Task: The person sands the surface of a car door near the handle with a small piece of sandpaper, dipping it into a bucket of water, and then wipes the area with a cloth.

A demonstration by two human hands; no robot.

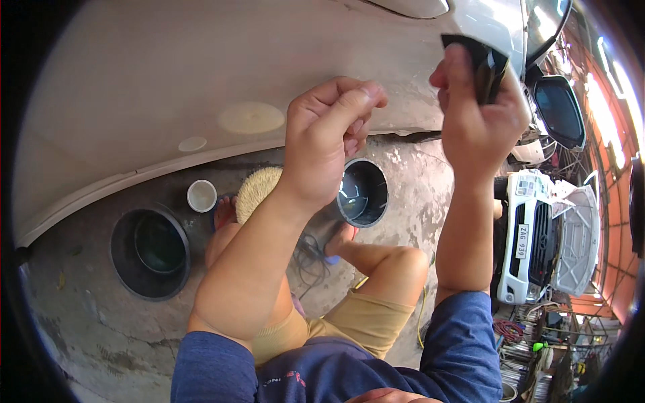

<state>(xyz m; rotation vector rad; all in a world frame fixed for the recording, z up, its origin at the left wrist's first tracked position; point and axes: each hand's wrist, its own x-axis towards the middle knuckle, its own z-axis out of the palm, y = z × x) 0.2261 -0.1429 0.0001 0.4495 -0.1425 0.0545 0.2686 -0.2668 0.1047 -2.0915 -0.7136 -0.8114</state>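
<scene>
My right hand [480, 111] is raised in front of the light-coloured car body panel [154, 80]. It grips a black sheet of sandpaper [476, 55], bent between thumb and fingers. To its left, my left hand [330, 138] is held up before the same panel, its fingers curled in and the thumb laid along them. Nothing shows in that hand. On the panel are a large pale oval patch [252, 118] and a smaller pale patch [192, 144], both left of my left hand.
Below the panel stand a large dark tub [119, 258], a small white container [201, 196] and a black bucket [383, 195] with liquid. A fuzzy cream round pad [259, 188] is beside my left forearm. A side mirror [559, 111] juts out at right, before a white vehicle front [514, 269].
</scene>
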